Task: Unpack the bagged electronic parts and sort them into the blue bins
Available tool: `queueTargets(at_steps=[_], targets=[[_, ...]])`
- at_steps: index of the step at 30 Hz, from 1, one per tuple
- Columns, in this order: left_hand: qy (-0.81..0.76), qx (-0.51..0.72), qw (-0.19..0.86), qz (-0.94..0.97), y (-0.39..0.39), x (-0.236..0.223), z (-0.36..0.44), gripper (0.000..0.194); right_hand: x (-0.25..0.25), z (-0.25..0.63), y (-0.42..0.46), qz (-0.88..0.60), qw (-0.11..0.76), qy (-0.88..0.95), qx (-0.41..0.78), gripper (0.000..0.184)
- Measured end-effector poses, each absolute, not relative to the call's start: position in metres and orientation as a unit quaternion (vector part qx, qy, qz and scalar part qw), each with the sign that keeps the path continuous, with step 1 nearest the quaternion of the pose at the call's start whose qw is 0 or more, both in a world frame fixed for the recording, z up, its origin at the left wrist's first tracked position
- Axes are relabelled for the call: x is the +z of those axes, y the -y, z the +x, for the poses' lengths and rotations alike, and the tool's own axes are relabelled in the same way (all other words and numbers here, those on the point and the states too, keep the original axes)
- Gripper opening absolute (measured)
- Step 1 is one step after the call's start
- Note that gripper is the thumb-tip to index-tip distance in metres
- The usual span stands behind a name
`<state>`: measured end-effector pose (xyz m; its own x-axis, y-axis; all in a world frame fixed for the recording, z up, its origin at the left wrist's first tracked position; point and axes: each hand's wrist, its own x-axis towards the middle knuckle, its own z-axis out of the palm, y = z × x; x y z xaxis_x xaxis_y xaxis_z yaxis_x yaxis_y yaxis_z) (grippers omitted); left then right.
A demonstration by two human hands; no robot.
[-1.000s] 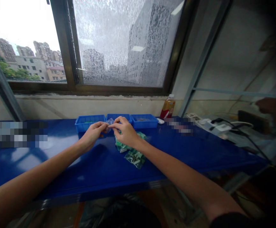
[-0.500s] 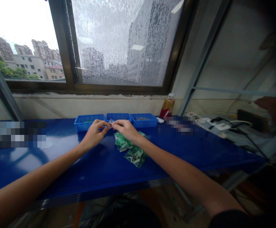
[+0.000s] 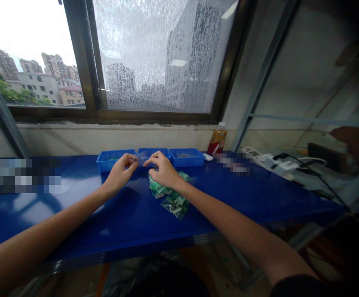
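My left hand (image 3: 123,169) pinches a small clear plastic bag (image 3: 142,158) between thumb and fingers, in front of the blue bins. My right hand (image 3: 163,170) is just to the right of the bag, thumb and fingers apart, with nothing visible in it. Whether its fingertips touch the bag's edge is hard to see. Below and behind my right hand lies a pile of clear bags (image 3: 176,204) with green and whitish pieces inside; my hand and wrist hide part of it.
Three blue bins stand in a row along the wall: a left bin (image 3: 104,165), a middle bin (image 3: 164,152) and a right bin (image 3: 190,161). Right of them are a white object (image 3: 208,157) and a bottle (image 3: 217,140). Power adapters (image 3: 283,165) and cables lie at the far right.
My hands have moved apart slightly. The right fingers have spread away from the bag, and more of the clear bag now shows at my left fingertips.
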<state>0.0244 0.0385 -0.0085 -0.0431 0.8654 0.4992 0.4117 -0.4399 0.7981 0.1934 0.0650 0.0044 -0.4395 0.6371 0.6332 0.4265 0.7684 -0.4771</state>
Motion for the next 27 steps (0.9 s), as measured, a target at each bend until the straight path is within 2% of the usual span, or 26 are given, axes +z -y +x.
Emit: queueTargets(at_steps=[2,4,6,8,11,14,17,22,27], targets=[[-0.468,0.509,0.075,0.719,-0.038,-0.008,0.023,0.013,0.007,0.193,-0.065,-0.341,0.429,0.811,0.205,0.015],[-0.439,0.469,-0.029,0.766,-0.035,-0.007,0.023,0.01,0.009,0.192,-0.066,-0.338,0.425,0.785,0.299,0.027],[-0.42,0.439,-0.077,0.791,-0.033,-0.007,0.025,0.012,0.009,0.191,-0.068,-0.332,0.422,0.758,0.371,0.03],[-0.413,0.42,-0.083,0.804,-0.031,-0.008,0.026,0.014,0.007,0.191,-0.07,-0.345,0.431,0.742,0.381,0.022],[-0.407,0.401,-0.051,0.819,-0.031,-0.011,0.028,0.014,0.007,0.196,-0.079,-0.385,0.462,0.747,0.283,0.015],[-0.396,0.362,-0.015,0.844,-0.029,-0.014,0.03,0.013,0.01,0.208,-0.092,-0.414,0.5,0.74,0.178,0.019],[-0.385,0.289,0.009,0.877,-0.025,-0.015,0.033,0.021,0.012,0.224,-0.107,-0.434,0.525,0.724,0.107,0.022],[-0.374,0.2,0.044,0.904,-0.02,-0.011,0.036,0.03,0.003,0.239,-0.129,-0.474,0.506,0.72,0.029,0.023],[-0.417,0.17,0.042,0.892,-0.016,-0.008,0.038,0.026,-0.006,0.239,-0.135,-0.468,0.472,0.747,-0.016,0.026]])
